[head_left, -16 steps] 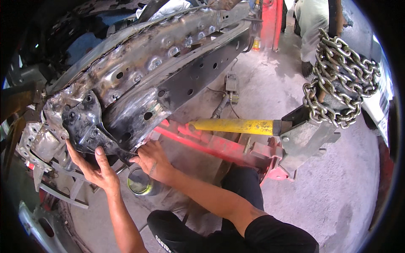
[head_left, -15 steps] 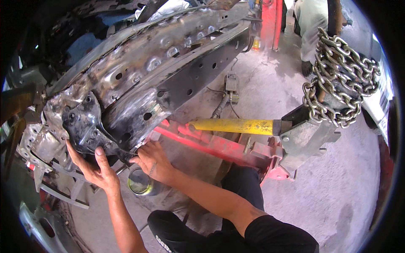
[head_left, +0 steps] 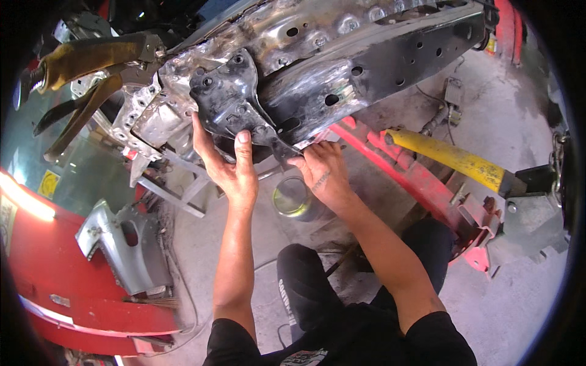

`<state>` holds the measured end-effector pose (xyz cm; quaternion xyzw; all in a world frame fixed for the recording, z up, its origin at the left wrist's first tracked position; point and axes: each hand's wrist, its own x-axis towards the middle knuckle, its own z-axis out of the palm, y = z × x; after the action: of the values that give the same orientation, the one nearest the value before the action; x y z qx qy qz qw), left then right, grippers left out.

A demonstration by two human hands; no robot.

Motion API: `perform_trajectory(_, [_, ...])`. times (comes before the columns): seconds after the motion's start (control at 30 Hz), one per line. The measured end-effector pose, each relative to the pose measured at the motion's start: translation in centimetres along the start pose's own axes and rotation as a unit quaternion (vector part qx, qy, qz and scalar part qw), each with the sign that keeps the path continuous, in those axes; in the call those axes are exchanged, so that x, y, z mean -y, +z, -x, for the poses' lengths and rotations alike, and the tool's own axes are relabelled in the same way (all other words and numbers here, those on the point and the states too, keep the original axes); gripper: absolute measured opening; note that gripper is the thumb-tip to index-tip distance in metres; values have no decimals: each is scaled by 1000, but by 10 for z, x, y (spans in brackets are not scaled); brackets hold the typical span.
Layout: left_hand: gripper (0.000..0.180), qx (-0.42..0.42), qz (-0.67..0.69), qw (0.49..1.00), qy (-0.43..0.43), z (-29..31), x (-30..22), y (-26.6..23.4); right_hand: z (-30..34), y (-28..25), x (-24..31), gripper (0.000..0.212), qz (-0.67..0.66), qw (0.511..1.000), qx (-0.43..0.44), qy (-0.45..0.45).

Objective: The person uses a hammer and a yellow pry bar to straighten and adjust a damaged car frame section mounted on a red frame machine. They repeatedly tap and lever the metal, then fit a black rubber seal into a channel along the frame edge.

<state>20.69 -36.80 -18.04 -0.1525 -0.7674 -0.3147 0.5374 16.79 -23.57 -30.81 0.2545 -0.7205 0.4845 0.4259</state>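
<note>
A black metal bracket [head_left: 229, 100] with several holes sits against the end of a long black and bare-metal car frame rail [head_left: 360, 76]. My left hand [head_left: 235, 174] supports its lower edge from below, the thumb on the front face and the fingers reaching up behind its left side. At the bracket's narrow lower right tip, my right hand [head_left: 326, 171] is closed, thumb and fingers pinching the metal just under the rail. The fingertips behind the bracket are hidden. Dented, scraped sheet metal [head_left: 296, 43] runs behind it.
Yellow-brown handled clamps [head_left: 91, 58] stick out at upper left. Below the rail stand an open round tin [head_left: 292, 196] and a red steel beam [head_left: 403, 177] with a yellow bar [head_left: 448, 155]. A silver car panel [head_left: 125, 247] leans by a red surface [head_left: 91, 305] at left.
The view has swung left, so the bracket and hands now appear farther right and higher, and the clamps and red surface show. Both hands keep the same hold on the bracket.
</note>
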Motion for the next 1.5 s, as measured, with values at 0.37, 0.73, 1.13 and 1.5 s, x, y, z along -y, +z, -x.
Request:
perform_trajectory(0.37, [76,23,171,983,-62,2,2,-2,1,-6,7,29,-13,1000,14,14])
perform_trajectory(0.73, [79,14,215,973,-85,-2,0,-3,-2,-11,14,25,-16,999,37,10])
perform_trajectory(1.13, [82,30,218,968,-117,-3,-5,-9,-5,-20,20,25,18,997,78,17])
perform_trajectory(1.5, [83,10,137,987,-79,-2,2,-9,-8,-18,15,24,10,993,116,13])
